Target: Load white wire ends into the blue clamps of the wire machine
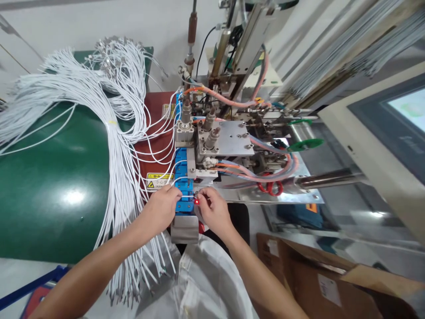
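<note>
A white cable point(187, 196) lies across the blue fixture blocks point(183, 170) at the near end of the machine. My left hand point(163, 204) pinches this cable just left of the blocks. On the right side of the blocks, my right hand point(212, 208) has its fingertips closed at the cable's end, beside a small glowing red light point(197, 201). The fingers hide the tip of the cable there. Other white cables run from farther blocks back to a large bundle point(116, 177) on the left, tied with a yellow band.
The machine's metal plate and cylinders point(229, 137) stand just beyond my hands. A wire spool point(301, 135) with green flanges sits at right, near a screen panel point(392, 110). Green table point(49, 199) left; cardboard boxes point(299, 270) lower right.
</note>
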Tool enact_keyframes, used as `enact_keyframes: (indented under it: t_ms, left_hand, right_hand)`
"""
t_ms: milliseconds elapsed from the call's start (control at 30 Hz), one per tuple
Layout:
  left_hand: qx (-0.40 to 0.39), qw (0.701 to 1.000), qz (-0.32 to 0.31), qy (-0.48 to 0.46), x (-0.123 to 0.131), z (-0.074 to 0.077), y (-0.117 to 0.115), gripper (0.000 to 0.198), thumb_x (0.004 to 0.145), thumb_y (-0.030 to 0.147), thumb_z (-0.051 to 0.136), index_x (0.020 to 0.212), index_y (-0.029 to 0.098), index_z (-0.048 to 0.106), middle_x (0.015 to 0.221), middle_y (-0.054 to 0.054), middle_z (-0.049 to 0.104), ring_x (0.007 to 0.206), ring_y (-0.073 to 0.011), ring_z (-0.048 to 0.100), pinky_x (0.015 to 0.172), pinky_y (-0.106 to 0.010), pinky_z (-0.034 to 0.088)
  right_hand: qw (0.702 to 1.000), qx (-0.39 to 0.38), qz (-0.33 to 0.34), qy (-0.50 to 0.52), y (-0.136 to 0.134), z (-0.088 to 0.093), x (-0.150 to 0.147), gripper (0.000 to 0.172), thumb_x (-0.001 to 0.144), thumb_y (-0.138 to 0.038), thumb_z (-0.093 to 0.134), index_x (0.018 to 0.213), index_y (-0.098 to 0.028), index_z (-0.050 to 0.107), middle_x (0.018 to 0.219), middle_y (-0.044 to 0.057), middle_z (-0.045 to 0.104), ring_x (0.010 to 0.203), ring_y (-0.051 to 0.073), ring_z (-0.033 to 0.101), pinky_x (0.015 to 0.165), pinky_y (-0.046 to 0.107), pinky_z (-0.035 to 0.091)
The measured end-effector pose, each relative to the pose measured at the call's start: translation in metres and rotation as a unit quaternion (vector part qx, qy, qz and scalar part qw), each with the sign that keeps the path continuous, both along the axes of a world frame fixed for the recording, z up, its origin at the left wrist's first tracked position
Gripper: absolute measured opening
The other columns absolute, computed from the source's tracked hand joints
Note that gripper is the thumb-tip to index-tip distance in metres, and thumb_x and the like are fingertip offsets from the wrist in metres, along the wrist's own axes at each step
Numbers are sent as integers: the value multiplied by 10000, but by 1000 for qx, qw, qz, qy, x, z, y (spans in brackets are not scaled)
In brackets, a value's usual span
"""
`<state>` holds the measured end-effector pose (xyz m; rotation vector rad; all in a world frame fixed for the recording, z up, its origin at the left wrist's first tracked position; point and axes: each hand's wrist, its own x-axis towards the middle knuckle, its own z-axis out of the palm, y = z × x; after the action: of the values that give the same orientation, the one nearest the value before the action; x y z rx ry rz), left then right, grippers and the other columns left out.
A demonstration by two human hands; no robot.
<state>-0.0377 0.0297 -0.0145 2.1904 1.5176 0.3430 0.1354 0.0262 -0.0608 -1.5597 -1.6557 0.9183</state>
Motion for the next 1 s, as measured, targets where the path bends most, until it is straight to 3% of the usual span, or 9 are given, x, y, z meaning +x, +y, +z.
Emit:
enact_keyframes:
  t_ms: [200,433,600,867,1000]
  left_hand:
    - [19,1000,-12,-1,-1,-4,-1,192,847,77,416,840,150,594,811,-56,601,783,-179,566,746,-302,451]
    - [15,1000,-16,6,-1,-3,-1,201,851,73,403,869,142,591,829,-64,598,810,-186,564,761,-315,452]
    - [26,999,-19,14,0,-5,-2,204,853,78,394,838,145,586,814,-63,589,795,-186,556,758,-316,455]
    - [18,1000,-19,6,0,-3,-2,203,850,68,397,856,156,580,821,-52,583,798,-176,558,752,-301,456]
    - [18,1000,-18,4,0,-5,-3,206,851,69,396,879,156,580,831,-54,585,813,-176,560,767,-303,458]
  right_hand:
    - [999,18,0,38,-2,-3,4,208,875,-270,389,729,-196,518,709,10,543,677,155,527,655,278,405]
    - [995,79,11,68,-7,-1,4,87,823,-192,493,760,-192,553,749,23,563,680,148,536,607,259,421]
    - [993,108,21,28,-6,-3,2,86,823,-171,471,764,-192,530,750,26,542,687,149,530,625,265,423]
    - [999,14,34,-12,-1,3,4,127,817,-198,442,709,-199,510,709,14,549,640,152,531,602,265,411]
    - [997,35,56,-45,4,7,6,219,886,-291,370,765,-201,528,768,33,573,725,168,559,673,277,415]
